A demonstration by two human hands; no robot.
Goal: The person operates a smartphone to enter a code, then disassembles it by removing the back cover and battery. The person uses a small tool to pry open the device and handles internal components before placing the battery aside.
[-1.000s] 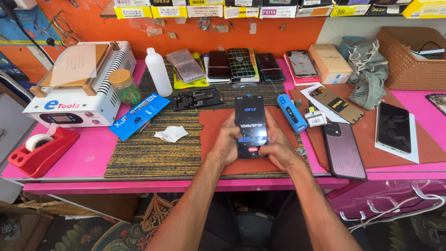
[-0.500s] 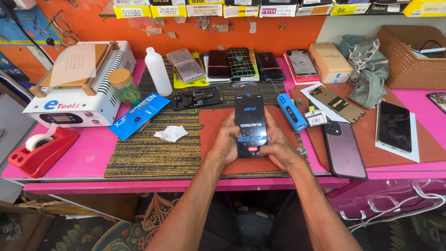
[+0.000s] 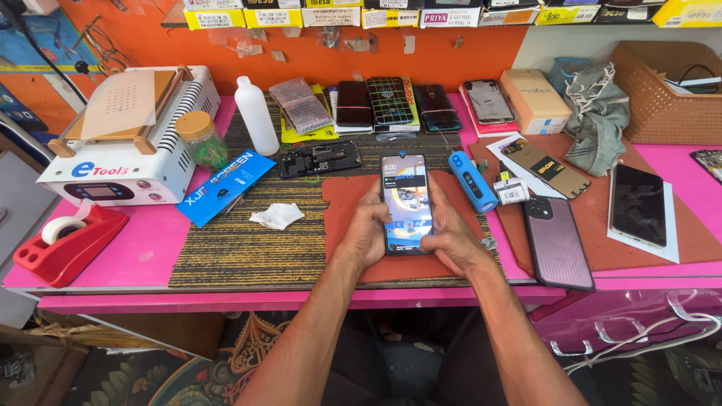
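Both forearms come in from the bottom edge and converge at centre; left hand [image 3: 366, 233] cups the left edge of a smartphone [image 3: 406, 203], right hand [image 3: 451, 237] cups its right edge and lower corner; hands closed around the phone from both sides, thumbs resting on or just over the lower part of the lit screen; phone upright in portrait, tilted up toward the camera, held just above a rust-red mat [image 3: 353, 199]; exact contact with the mat cannot be told; the surface [image 3: 143, 256] is a pink bench top with a dark striped mat [image 3: 241, 248] left of centre and a brown mat [image 3: 594, 248] to the right; left end: white machine with a flat heated plate [image 3: 124, 135], red tape dispenser [image 3: 64, 240] in front of it, small jar with a tan lid [image 3: 199, 139], white plastic bottle [image 3: 256, 116]; blue flat packet [image 3: 226, 186] and a crumpled white wipe [image 3: 277, 216] on the striped mat; a black phone frame [image 3: 320, 159] just behind the phone; a blue handheld tool [image 3: 472, 180] just right of the right hand; a phone lying back-up in a ribbed case [image 3: 556, 240] near the front edge, a dark-screened phone on white paper [image 3: 639, 207] further right; a row of phones and back covers [image 3: 391, 101] along the rear; cardboard box [image 3: 534, 101], grey cloth [image 3: 598, 113], woven basket [image 3: 662, 94] at rear right; orange wall [image 3: 301, 60] behind with a shelf of labelled boxes [image 3: 338, 11]; patterned floor below the surface.
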